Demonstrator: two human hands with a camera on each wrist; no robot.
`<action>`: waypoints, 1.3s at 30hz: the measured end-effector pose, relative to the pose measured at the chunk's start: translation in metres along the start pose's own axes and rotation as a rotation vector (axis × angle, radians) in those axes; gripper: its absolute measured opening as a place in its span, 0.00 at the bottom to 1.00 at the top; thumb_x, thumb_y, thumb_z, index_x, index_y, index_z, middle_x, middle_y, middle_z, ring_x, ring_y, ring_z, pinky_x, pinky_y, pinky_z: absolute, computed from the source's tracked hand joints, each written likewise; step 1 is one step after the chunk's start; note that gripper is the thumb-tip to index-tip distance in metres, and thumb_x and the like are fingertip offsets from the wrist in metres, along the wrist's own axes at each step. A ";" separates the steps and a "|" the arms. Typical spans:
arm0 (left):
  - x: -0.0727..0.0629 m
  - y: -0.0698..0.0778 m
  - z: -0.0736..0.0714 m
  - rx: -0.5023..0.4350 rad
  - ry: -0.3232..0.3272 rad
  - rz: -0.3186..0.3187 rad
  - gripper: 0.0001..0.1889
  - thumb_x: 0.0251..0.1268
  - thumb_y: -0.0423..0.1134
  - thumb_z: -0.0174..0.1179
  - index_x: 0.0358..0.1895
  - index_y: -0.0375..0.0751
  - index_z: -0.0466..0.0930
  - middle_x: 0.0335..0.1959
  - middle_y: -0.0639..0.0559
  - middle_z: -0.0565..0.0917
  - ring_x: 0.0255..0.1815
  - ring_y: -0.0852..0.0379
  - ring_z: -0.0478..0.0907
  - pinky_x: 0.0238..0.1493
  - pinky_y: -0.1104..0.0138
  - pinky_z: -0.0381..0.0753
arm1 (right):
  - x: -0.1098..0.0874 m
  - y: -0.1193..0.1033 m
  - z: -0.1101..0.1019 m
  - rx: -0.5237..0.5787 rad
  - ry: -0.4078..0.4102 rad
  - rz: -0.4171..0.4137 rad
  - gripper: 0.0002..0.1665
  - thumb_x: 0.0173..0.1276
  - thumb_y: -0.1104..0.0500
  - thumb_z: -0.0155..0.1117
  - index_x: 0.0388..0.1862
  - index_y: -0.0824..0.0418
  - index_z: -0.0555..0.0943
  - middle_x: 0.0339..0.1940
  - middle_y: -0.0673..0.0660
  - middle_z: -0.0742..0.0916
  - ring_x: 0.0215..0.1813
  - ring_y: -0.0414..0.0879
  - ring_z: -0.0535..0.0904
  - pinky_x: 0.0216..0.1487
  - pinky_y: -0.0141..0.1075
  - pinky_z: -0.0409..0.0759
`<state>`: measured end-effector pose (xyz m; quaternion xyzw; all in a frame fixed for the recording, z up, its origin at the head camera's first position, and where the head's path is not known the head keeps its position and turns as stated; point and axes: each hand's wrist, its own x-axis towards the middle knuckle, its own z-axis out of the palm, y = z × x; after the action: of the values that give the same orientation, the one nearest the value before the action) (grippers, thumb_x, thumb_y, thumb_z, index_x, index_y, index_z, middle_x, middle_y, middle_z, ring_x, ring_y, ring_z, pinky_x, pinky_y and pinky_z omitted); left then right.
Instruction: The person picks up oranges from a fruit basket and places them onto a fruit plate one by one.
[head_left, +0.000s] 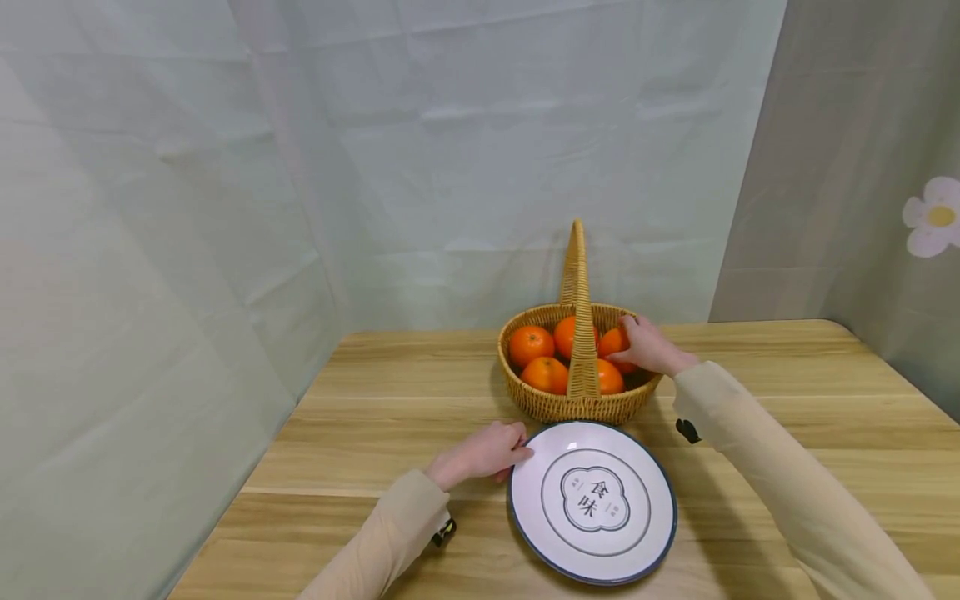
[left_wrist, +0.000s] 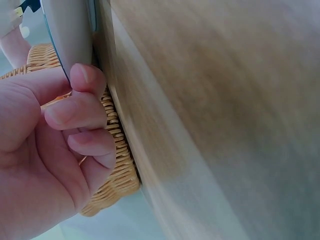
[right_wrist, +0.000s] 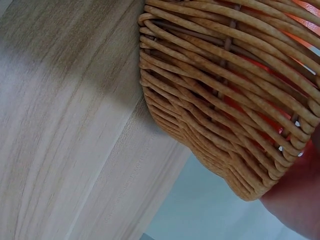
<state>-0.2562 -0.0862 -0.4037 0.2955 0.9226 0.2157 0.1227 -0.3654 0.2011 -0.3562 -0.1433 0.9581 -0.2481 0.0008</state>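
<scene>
A round white plate [head_left: 648, 467] with a dark blue rim and printed characters lies on the table in the head view. My left hand [head_left: 487, 454] pinches its left edge, thumb on top and curled fingers below, as the left wrist view shows. Behind the plate stands a wicker basket [head_left: 551, 407] with a tall handle, holding several oranges [head_left: 531, 345]. Reaching over the basket's right rim, my right hand [head_left: 652, 346] grips the rightmost orange [head_left: 613, 343], thumb and fingers about it. In the right wrist view the woven wall hides most of that hand.
The wooden table [head_left: 390, 392] ends at a back edge just behind the basket. Pale cloth [head_left: 450, 167] hangs behind and on the left, with a grey curtain [head_left: 810, 208] on the right. The basket's handle [head_left: 579, 275] arches up left of my right hand.
</scene>
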 end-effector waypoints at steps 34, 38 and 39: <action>0.001 -0.002 -0.001 0.030 0.012 0.002 0.09 0.66 0.41 0.52 0.28 0.44 0.67 0.08 0.55 0.68 0.08 0.61 0.64 0.19 0.71 0.64 | -0.005 -0.004 -0.013 0.083 0.154 -0.147 0.38 0.52 0.61 0.71 0.58 0.74 0.64 0.51 0.71 0.70 0.48 0.62 0.67 0.46 0.53 0.69; 0.002 -0.002 -0.001 0.025 0.009 0.006 0.09 0.66 0.41 0.52 0.28 0.44 0.67 0.08 0.55 0.68 0.08 0.61 0.64 0.19 0.72 0.64 | -0.008 -0.005 -0.016 0.099 0.190 -0.170 0.38 0.51 0.61 0.72 0.57 0.73 0.65 0.50 0.70 0.71 0.47 0.61 0.68 0.45 0.53 0.70; 0.002 -0.002 0.000 0.024 0.010 0.008 0.09 0.66 0.41 0.52 0.28 0.44 0.67 0.07 0.55 0.68 0.08 0.61 0.64 0.19 0.72 0.64 | -0.009 -0.005 -0.018 0.103 0.197 -0.173 0.38 0.51 0.61 0.72 0.57 0.73 0.65 0.50 0.70 0.71 0.47 0.61 0.68 0.45 0.53 0.70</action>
<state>-0.2591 -0.0866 -0.4045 0.2997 0.9245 0.2065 0.1137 -0.3569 0.2080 -0.3391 -0.2001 0.9236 -0.3087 -0.1075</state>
